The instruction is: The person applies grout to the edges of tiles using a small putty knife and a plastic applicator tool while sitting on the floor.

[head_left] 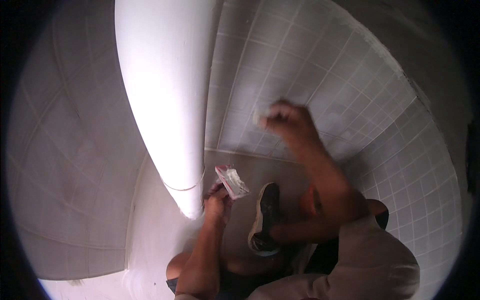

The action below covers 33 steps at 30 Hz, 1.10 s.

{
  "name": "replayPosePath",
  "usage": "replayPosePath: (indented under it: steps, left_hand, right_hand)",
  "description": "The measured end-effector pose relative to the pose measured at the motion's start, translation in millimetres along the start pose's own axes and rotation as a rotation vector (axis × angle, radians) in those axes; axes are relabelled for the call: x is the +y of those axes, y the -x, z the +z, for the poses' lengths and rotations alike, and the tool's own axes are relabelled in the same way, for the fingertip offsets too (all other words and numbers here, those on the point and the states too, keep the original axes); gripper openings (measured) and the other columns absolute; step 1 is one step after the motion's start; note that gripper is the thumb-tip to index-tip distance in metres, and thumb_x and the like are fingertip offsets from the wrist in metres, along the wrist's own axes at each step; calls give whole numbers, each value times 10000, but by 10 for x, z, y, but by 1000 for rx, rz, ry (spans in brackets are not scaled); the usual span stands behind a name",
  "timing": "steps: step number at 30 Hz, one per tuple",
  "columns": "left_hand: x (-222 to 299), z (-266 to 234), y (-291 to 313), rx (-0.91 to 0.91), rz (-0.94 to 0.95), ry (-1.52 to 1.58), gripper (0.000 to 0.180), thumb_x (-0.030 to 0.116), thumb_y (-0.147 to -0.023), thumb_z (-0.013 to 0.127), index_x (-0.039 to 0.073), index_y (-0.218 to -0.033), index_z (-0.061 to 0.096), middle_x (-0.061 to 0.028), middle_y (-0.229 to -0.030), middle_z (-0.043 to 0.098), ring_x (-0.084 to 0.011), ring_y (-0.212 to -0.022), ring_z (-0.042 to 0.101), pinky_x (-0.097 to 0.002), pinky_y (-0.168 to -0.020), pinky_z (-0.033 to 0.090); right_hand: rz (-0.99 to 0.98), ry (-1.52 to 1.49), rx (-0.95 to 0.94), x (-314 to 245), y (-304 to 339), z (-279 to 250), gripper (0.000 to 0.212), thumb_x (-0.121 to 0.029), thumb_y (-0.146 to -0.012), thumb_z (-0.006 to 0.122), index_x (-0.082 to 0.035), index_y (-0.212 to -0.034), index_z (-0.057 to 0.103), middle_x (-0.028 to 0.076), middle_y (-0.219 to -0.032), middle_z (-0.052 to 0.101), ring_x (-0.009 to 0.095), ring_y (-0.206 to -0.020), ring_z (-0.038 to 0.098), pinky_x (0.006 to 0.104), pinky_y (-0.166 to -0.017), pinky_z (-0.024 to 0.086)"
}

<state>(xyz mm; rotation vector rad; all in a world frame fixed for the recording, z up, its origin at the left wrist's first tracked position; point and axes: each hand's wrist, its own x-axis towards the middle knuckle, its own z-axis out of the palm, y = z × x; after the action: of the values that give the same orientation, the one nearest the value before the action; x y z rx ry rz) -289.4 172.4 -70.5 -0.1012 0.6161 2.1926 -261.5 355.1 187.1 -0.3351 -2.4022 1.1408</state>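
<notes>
My left hand (217, 204) is closed round a small flat board (221, 173) with a reddish-pink edge. A lump of greyish-white paste (234, 180) lies on its face. The board is tilted, beside the lower part of the white pipe. Raised ahead and to the right, my right hand (290, 118) is in front of the tiled wall (245, 90). Its fingers are pinched round a small whitish piece (260, 116), blurred, so its kind does not show. Whether that piece touches the tiles, I cannot tell.
A thick white pipe (165, 100) stands upright left of centre, brightly lit. Grey tiles cover a left wall (70, 150) and a right wall (420, 165). Dusty floor (160, 235) lies below. My dark shoe (266, 215) and bent knees are close under my arms.
</notes>
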Motion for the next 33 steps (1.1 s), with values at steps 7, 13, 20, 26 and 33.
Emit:
replayPosePath:
  steps: [7, 13, 20, 26, 33]
  left_hand:
    - [-84, 29, -61, -77, -43, -6, 384, 19, -885, 549, -25, -1266, 551, -147, -1182, 655, -284, -1039, 675, -405, -912, 574]
    - [-63, 35, -46, -129, -16, -19, 359, 28, -890, 562, -37, -1243, 552, -153, -1156, 661, -285, -1028, 676, -414, -917, 569]
    - [23, 192, 137, -123, -30, -31, 367, 43, -914, 542, -32, -1274, 533, -141, -1146, 665, -263, -1029, 676, -386, -922, 556]
    - [34, 169, 152, -144, -6, 8, 380, 18, -900, 554, -43, -1274, 535, -140, -1117, 667, -215, -933, 669, -325, -816, 537]
    - [96, 465, 249, -85, -28, 141, 338, -36, -878, 581, -49, -1216, 569, -133, -1041, 698, -205, -866, 701, -306, -723, 581]
  right_hand:
    - [-522, -181, 539, -841, -1538, -379, 395, -112, -851, 636, -10, -1233, 616, 120, -965, 604, 214, -849, 544, 334, -704, 443]
    - [-970, 566, 979, -828, -2451, -339, 626, 104, -747, 516, 20, -1366, 548, 208, -1086, 598, 344, -997, 558, 415, -888, 448]
    - [-522, 1017, 1018, -1038, -2352, -71, 620, -59, -791, 598, 44, -1391, 484, 201, -1174, 521, 377, -1087, 500, 535, -924, 414]
    - [-541, 1278, 784, -940, -1994, -255, 604, -64, -791, 619, 92, -1355, 466, 262, -1259, 502, 401, -1120, 496, 542, -959, 419]
    - [-707, 499, 814, -878, -2298, -147, 674, -43, -852, 581, 114, -1461, 340, 278, -1332, 466, 439, -1204, 464, 518, -1001, 406]
